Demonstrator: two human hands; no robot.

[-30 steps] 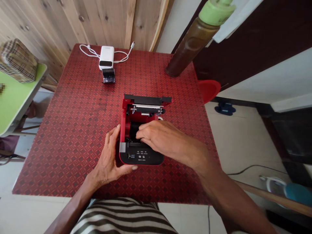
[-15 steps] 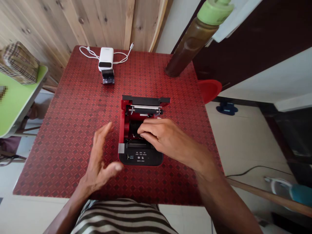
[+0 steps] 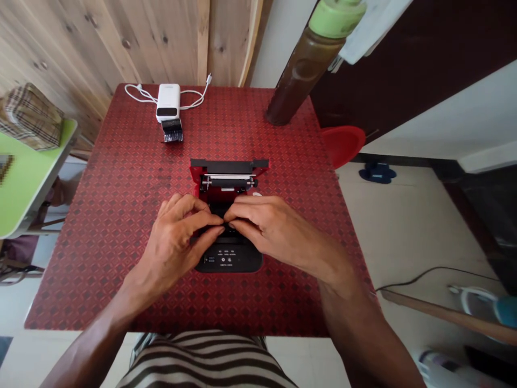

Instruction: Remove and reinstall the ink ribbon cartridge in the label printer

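Note:
A small red and black printer (image 3: 228, 257) sits in the middle of the red patterned table (image 3: 121, 215), its lid (image 3: 229, 163) tipped open toward the far side. My left hand (image 3: 177, 242) lies over the printer's left half, fingers curled and pinched into the open paper bay. My right hand (image 3: 266, 226) covers the right half, fingertips meeting the left hand's over the bay. What the fingers pinch is hidden. The black front panel with its buttons shows below both hands.
A white power bank (image 3: 168, 102) with a white cable and a small black part (image 3: 172, 131) lie at the far left of the table. A tall brown bottle (image 3: 301, 73) with a green cap stands far right. A green side table (image 3: 24, 172) holds a plaid bag (image 3: 28, 116).
My left hand left the printer's left side, lifted open, then came down over the paper bay to meet my right hand. The right hand stayed in the bay. The view shifted slightly.

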